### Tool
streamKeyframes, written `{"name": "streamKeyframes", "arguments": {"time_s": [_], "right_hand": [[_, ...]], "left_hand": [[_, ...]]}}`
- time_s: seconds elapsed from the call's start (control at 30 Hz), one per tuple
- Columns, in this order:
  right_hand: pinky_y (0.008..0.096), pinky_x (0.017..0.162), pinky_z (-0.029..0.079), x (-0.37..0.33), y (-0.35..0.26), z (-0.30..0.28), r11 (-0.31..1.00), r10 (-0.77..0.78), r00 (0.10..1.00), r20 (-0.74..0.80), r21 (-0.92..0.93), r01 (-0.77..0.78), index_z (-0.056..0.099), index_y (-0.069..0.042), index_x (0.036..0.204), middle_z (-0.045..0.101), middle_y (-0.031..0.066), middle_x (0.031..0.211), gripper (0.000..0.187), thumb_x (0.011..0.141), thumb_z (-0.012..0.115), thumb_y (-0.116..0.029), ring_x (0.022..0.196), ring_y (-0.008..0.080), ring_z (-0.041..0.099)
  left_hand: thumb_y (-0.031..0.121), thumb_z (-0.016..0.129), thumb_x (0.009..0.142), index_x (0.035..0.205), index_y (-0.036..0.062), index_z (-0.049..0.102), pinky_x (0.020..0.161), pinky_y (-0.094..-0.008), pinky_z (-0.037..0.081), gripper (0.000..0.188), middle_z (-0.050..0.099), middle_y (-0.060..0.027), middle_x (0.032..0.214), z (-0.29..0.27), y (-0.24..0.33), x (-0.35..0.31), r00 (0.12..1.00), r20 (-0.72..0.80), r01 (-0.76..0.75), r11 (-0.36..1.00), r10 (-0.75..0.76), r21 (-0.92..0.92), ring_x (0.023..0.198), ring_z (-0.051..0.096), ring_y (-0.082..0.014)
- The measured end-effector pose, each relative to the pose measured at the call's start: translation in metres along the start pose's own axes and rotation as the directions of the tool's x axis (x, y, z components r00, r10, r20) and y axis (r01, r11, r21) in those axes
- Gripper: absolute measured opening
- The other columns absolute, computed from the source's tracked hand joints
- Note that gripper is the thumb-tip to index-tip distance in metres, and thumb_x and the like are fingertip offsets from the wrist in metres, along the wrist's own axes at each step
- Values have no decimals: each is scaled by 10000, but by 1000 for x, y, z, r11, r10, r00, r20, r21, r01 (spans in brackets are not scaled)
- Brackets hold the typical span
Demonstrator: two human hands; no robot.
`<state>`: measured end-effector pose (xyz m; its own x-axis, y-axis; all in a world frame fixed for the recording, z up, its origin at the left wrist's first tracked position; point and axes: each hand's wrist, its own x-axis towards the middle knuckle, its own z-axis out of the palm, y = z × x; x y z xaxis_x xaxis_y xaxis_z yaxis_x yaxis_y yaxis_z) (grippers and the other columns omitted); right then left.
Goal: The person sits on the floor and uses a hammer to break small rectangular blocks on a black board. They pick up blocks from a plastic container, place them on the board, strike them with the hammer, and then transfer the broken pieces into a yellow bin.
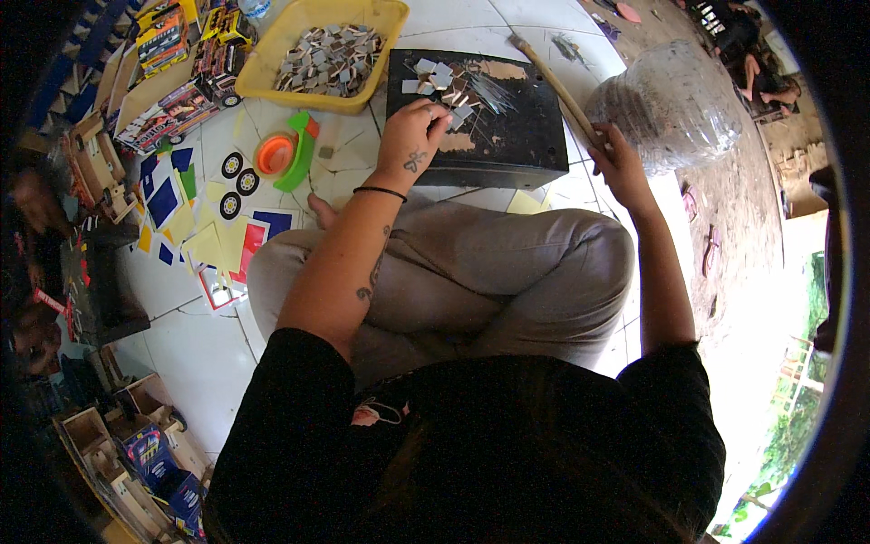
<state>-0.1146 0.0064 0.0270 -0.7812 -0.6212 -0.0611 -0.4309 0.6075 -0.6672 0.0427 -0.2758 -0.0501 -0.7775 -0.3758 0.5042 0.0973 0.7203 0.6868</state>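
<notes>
My left hand [415,138] is closed in a pinch at the left side of a black box [535,136]; what sits between its fingertips is too small to make out. Just beyond those fingers, small grey-faced square pieces [439,74] lie in a loose pile on the box. Beside the pile is a bunch of thin wire-like strips [491,91]. On the right, my right hand [623,170] is wrapped round the near end of a long wooden stick [555,83], which slants away past the box's right edge.
A yellow basin [396,27] of similar square pieces stands behind. To the left are an orange tape roll in a green dispenser [304,154], several toy wheels [232,165], coloured sheets [163,201] and toy trucks [172,118]. A plastic-wrapped bundle [671,104] sits at right.
</notes>
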Motion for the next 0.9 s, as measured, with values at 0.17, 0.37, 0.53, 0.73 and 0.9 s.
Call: {"name": "streamKeyframes", "arguments": {"time_s": [0.17,0.37,0.53,0.73,0.9], "right_hand": [[304,645,487,-81,-64,12,982,-99,995,-13,-166,96,494,-26,1288,621,120,847,358,935,508,-86,697,175,594],[442,656,527,-115,-95,40,929,-179,982,-65,-340,147,452,-138,1323,625,157,1003,411,916,513,-132,776,356,642],[444,628,524,-113,-98,42,916,-239,966,-100,-353,190,449,-131,1323,620,151,931,414,914,516,-134,749,352,639],[429,635,522,-115,-96,44,923,-233,969,-79,-331,195,449,-123,1324,622,152,937,421,910,523,-120,772,347,638],[430,660,519,-114,-95,46,934,-209,977,-42,-306,187,458,-125,1316,620,160,958,416,906,526,-110,796,350,637]], "left_hand": [[101,630,817,840,-1,649,671,-376,490,106,618,-142,810,1,2,0,999,-29,-39,999,39,-26,736,604,-320],[95,624,820,850,-3,644,682,-382,487,104,614,-141,814,0,3,-2,1000,0,-14,1000,14,-7,743,598,-325],[106,625,827,852,-3,645,680,-389,486,113,613,-140,820,2,0,-3,1000,21,0,1000,0,28,748,595,-327],[109,621,833,844,4,645,674,-391,485,109,612,-139,812,3,-2,-3,1000,15,-7,1000,7,13,736,594,-321],[103,619,831,837,-6,638,681,-387,490,111,619,-138,821,2,-2,-5,1000,6,-26,1000,26,10,743,602,-314]]}}
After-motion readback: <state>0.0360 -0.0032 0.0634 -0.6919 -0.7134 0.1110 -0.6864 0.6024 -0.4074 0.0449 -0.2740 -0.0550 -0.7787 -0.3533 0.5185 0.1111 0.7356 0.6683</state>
